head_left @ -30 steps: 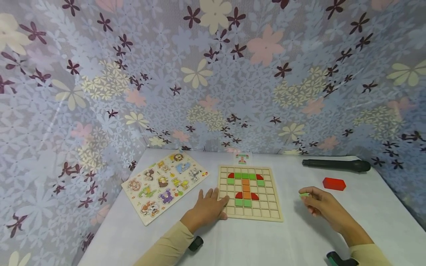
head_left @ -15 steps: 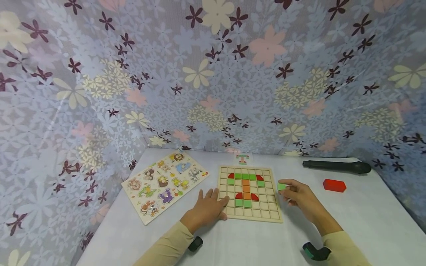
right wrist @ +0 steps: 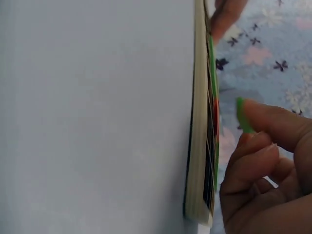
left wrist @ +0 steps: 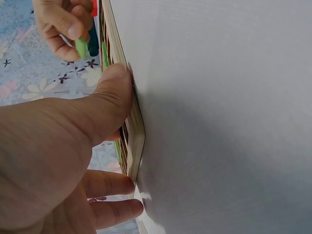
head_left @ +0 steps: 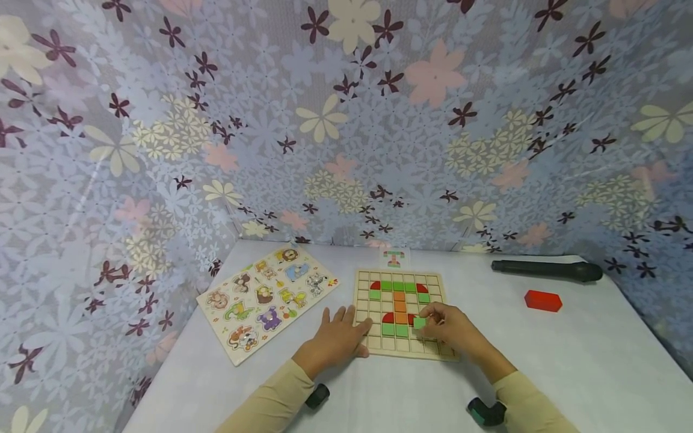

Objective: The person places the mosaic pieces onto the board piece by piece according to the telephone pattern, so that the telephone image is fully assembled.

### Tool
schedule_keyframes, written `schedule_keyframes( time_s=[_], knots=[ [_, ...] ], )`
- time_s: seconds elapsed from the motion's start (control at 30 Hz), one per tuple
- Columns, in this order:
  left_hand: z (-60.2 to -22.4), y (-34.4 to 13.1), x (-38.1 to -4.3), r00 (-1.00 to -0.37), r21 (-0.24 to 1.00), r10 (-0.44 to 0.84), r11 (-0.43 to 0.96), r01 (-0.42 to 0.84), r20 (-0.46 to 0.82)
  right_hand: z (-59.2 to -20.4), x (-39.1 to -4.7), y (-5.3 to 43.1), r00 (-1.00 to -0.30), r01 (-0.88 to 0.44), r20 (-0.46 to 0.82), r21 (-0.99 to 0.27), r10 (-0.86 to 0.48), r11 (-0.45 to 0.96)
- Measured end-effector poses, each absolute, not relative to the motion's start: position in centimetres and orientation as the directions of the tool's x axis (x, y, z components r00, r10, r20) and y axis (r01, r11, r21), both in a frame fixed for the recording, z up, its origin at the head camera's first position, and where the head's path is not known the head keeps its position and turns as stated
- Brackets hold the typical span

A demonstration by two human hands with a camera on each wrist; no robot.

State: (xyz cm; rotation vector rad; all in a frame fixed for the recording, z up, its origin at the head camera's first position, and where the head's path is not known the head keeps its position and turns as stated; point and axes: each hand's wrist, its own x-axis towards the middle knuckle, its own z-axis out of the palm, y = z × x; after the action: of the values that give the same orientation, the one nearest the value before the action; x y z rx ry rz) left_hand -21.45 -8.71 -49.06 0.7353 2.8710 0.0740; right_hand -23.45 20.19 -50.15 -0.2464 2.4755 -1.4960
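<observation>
A wooden grid board (head_left: 379, 344) lies mid-table with green, red and orange tiles set in its squares. My right hand (head_left: 452, 331) pinches a green square tile (head_left: 419, 323) between thumb and fingers, close over the board just right of the two lower green tiles. The right wrist view shows that green tile (right wrist: 242, 115) edge-on, above the board's surface. My left hand (head_left: 340, 337) rests at the board's left edge with fingers spread. In the left wrist view its thumb (left wrist: 114, 80) lies along the board's side (left wrist: 136, 134), and other fingertips touch near the corner.
Left of the board lies an animal picture puzzle (head_left: 267, 304). A small pattern card (head_left: 394, 258) stands behind the board. To the right are a red block (head_left: 543, 300) and a long black microphone-like object (head_left: 547, 270). A floral cloth hangs behind the table.
My right hand has moved left from the bare table at the right to over the board, carrying the green tile. My left hand has stayed at the board's left edge.
</observation>
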Motion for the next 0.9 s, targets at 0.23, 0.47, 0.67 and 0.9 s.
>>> schedule_keyframes(
  time_s=[0.23, 0.47, 0.67, 0.9],
  knots=[
    [-49.1, -8.7, -21.5, -0.864, 0.091, 0.476, 0.879, 0.468, -0.164, -50.2, -23.0, 19.0, -0.954, -0.106, -0.082, -0.805, -0.287, 0.583],
    [-49.0, -8.7, -21.5, -0.863, 0.088, 0.479, 0.878, 0.471, -0.161, -50.2, -22.9, 18.5, -0.958, -0.107, -0.084, -0.781, -0.273, 0.615],
    [-49.0, -8.7, -21.4, -0.861, 0.081, 0.485, 0.874, 0.478, -0.152, -50.4, -23.0, 18.5, -0.963, -0.09, -0.088, -0.783, -0.253, 0.615],
    [-48.9, -8.7, -21.3, -0.863, 0.086, 0.482, 0.876, 0.474, -0.155, -50.3, -23.0, 18.6, -0.968, -0.072, -0.096, -0.779, -0.232, 0.623]
  ],
)
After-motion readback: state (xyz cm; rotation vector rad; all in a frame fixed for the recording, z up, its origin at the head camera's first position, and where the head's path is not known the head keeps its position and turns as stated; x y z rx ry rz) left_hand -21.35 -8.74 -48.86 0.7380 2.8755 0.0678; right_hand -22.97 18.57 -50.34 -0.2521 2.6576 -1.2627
